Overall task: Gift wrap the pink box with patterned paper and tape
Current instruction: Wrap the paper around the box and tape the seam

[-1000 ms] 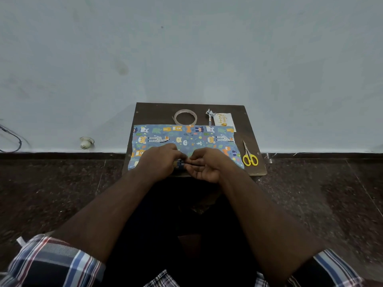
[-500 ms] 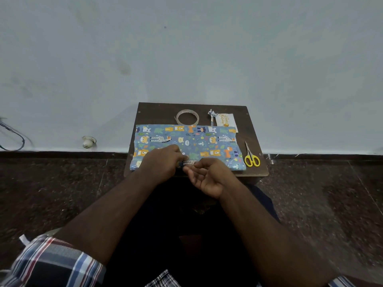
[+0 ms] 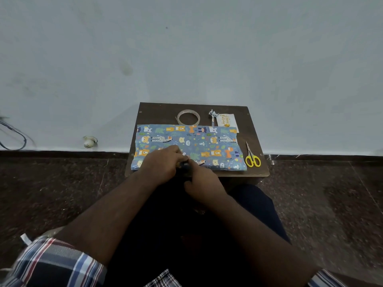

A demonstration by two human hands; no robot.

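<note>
- Two hands meet at the near edge of the patterned paper (image 3: 190, 146), which lies folded over the box on the small dark desk (image 3: 253, 133); no pink shows, so the box itself is hidden beneath it.
- Left hand (image 3: 163, 164) rests knuckles-up on the paper, fingers curled, tips apparently pinching something small at the seam; what exactly cannot be told.
- Right hand (image 3: 202, 179) sits just beside it off the desk's near edge, fingers curled inward around a small dark item between the hands, likely a tape piece or its end.
- Tape roll (image 3: 188, 117) lies beyond the paper, a gift tag (image 3: 227, 120) to its right, yellow-handled scissors (image 3: 251, 156) at the far right.
- Risk, as a judgement: if the left hand lifts early, the overlap may spring open and the tape land crooked or stick to itself.
- Compared with half a second ago, the right hand has turned from palm-up and loose to palm-down and closed, touching the left.
</note>
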